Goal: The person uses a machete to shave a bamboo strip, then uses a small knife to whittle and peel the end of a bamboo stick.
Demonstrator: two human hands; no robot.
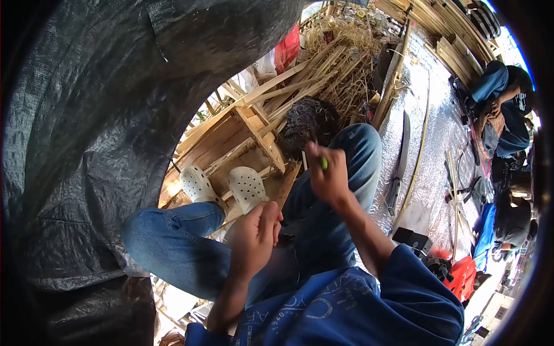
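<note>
My right hand (330,179) is closed around a tool with a bright green handle (324,164), held above my bent right knee. A thin dark piece shows just past the fingers; most of the tool is hidden in the grip. My left hand (254,237) is a fist over my lap, lower and to the left, its fingers curled tight. I cannot tell what the left fist holds. Beyond it are my white clogs (247,187), resting by a wooden frame (222,144). A dark bundle (309,121) sits just past my right hand.
A long-bladed machete (402,155) lies on the silvery sheet (430,124) to my right, beside a long thin strip (416,179). Split wooden strips (323,75) are piled ahead. Black tarp (104,132) hangs on the left. Another person (508,109) sits at far right.
</note>
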